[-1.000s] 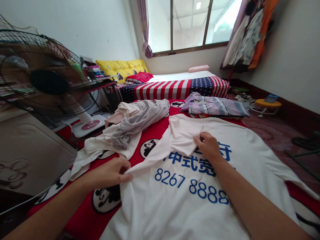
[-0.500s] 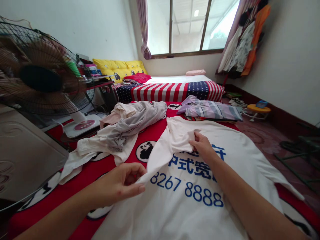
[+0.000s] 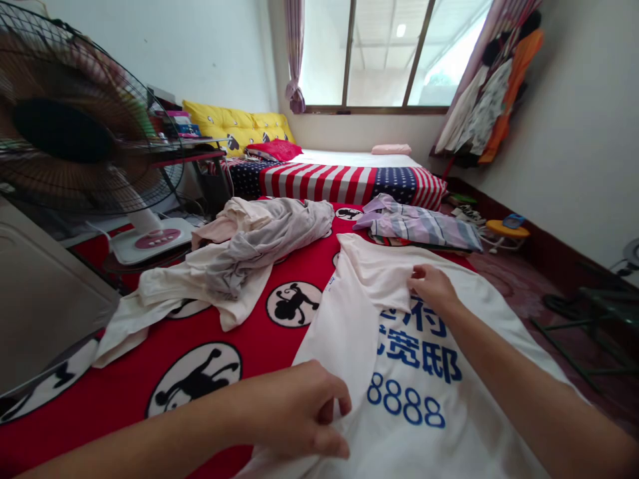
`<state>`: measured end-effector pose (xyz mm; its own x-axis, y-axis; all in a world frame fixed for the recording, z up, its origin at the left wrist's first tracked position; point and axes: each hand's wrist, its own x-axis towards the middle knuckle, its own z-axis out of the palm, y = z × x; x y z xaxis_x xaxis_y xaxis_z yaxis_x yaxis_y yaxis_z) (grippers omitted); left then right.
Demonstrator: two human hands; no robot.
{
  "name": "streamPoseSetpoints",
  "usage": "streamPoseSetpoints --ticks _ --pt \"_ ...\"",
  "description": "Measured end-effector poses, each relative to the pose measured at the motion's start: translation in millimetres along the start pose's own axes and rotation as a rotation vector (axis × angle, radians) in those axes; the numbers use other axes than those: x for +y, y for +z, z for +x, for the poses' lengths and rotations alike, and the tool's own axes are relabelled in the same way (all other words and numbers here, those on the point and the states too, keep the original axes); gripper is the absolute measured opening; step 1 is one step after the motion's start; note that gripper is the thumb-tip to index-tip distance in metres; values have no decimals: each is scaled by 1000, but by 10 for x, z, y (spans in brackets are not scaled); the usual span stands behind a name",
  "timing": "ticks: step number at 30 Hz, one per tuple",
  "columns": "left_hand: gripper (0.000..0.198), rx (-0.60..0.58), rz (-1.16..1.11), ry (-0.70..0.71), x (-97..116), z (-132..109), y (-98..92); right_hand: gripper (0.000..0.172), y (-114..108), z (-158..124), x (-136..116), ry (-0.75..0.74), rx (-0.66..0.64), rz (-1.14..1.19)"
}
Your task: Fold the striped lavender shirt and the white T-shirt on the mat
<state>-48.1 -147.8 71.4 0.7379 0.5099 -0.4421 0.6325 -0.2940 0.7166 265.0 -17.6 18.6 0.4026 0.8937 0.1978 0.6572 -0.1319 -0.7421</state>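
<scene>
A white T-shirt point(image 3: 344, 339) with blue printed characters and digits lies spread on a red cover point(image 3: 249, 279) with black-and-white monkey circles. Its left side is folded inward over part of the print, sleeve included. My right hand point(image 3: 434, 287) pinches the folded sleeve near the top of the print. Low in the view, my left hand point(image 3: 309, 412) rests over the folded side, with thumb and curled fingers apart and nothing seen between them. Whether its underside presses on the cloth is hidden.
To the left lies a heap of grey and cream clothes point(image 3: 269, 233). Purple plaid clothing point(image 3: 424, 223) lies folded beyond the shirt. A fan point(image 3: 64, 133) stands at far left, a yellow-topped stool point(image 3: 506, 229) at right. A bed with a striped cover point(image 3: 319, 183) is behind.
Both hands have moved right, bringing the shirt's left side and sleeve further over the print. The left hand has come lower and nearer, and its fingers no longer hold the shirt's edge.
</scene>
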Motion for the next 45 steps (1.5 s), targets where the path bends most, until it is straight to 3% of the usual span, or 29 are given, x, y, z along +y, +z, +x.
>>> streamPoseSetpoints --ticks 3,6,8,11,13,15,18,23,28,30,33,37,39,43,45 --pt "29 -60 -2 119 -39 173 -85 39 1 98 -19 -89 171 -239" --pt "21 -3 37 251 -87 418 -146 29 184 258 -249 -263 79 -296" --pt "23 190 155 340 -146 614 -140 26 411 375 -412 -339 -41 -271" --pt "28 529 359 418 -283 870 -68 27 787 528 -566 -356 -123 -271" --pt "37 609 439 407 -377 970 -11 28 972 597 -611 -344 -150 -276" --pt "53 602 479 377 -439 1007 29 24 1059 630 -636 -345 -172 -281" --pt "64 569 470 333 -456 995 45 20 1017 632 -653 -364 -162 -283" --pt "62 535 471 323 -417 973 29 33 798 624 -559 -293 33 -346" --pt "61 517 465 322 -409 970 30 25 720 638 -509 -225 -54 -669" --pt "61 510 456 324 -401 958 25 28 730 657 -606 -262 -14 -683" --pt "61 498 437 324 -385 939 13 32 814 721 -826 -360 50 -623" --pt "62 491 409 320 -384 938 9 31 1060 872 -1011 -356 -54 -482" --pt "62 494 404 323 -392 942 16 37 1180 969 -1006 -324 -103 -471" --pt "61 517 404 330 -396 929 34 18 1302 1172 -898 -290 -151 -464" --pt "60 525 399 333 -394 920 37 18 1338 1250 -849 -282 -140 -452"
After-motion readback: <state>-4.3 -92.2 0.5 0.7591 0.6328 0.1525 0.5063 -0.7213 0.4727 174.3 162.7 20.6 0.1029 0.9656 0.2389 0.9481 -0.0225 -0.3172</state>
